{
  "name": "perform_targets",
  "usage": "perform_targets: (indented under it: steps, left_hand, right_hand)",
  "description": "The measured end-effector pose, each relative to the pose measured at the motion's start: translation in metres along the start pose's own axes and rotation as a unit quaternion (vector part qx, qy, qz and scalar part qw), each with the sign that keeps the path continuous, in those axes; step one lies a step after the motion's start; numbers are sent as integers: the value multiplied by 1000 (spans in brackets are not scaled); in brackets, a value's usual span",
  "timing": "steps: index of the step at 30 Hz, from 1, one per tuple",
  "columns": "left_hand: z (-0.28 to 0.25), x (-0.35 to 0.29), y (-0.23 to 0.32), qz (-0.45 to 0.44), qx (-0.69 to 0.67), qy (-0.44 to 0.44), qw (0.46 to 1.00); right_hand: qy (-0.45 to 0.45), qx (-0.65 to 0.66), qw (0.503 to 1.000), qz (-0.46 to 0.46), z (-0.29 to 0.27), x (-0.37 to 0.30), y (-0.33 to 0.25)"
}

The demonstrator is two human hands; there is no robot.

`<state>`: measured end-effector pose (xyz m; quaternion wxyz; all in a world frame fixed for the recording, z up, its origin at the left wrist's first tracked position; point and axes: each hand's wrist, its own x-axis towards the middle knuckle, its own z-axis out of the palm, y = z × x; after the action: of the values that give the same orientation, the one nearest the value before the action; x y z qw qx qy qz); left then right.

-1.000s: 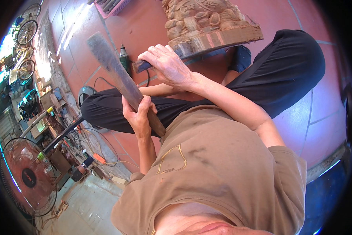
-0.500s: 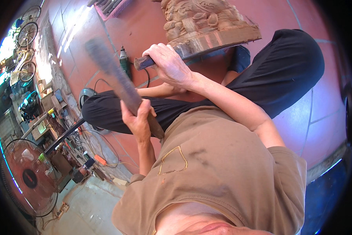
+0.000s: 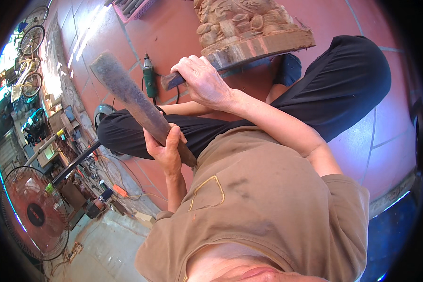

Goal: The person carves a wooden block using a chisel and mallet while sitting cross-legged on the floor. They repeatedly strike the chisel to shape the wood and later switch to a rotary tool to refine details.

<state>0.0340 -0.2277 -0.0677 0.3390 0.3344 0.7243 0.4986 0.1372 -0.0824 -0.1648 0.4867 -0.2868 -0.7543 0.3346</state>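
Note:
My left hand [image 3: 166,148] is wrapped round the lower part of a long wooden mallet [image 3: 126,91]. Its worn, broad end points up and left, and its butt lies against my brown shirt. Closed over a dark chisel [image 3: 172,81], my right hand [image 3: 205,82] lets only the blunt end stick out on the left; the blade is hidden. Just beyond this hand stands a carved wooden sculpture [image 3: 242,26] with rounded, bulging shapes. Its thick flat base [image 3: 268,46] has a dark near-left end. The mallet's broad end is apart from the chisel.
A green power tool [image 3: 149,77] with a cord lies on the red tiles [image 3: 171,35]. Farther off is a pink basket [image 3: 138,11] of tools. A standing fan [image 3: 35,214], cables and clutter line the left side. My crossed legs in black trousers [image 3: 347,84] surround the work.
The mallet's broad end has swung a little left and away from the chisel, and its blur is gone. My right hand and the chisel stay nearly in place.

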Motion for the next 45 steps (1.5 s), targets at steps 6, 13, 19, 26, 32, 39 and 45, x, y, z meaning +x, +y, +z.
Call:
perform_targets:
  steps: [6,13,19,26,32,39,45]
  left_hand:
    - [-2,-2,-5,-1,6,-1,1000]
    - [1,3,-12,-68,56,-49,995]
    - [-1,-1,-7,-5,-2,-13,1000]
    - [3,0,-2,-69,96,-64,991]
    - [-5,3,-10,-60,-4,-18,998]
    - [-3,9,-10,-61,-11,-8,998]
    - [-2,10,-14,-63,-10,-7,998]
  right_hand:
    - [-3,19,1000,18,-3,3,-1]
    - [-5,33,999,23,-2,0,4]
    - [-3,29,999,16,-3,0,4]
    - [-18,15,1000,12,0,-2,5]
    - [-47,-45,998,-4,1,-2,3]
    - [-91,-88,992,-28,6,-2,7]
    - [-137,-137,981,-34,15,-6,9]
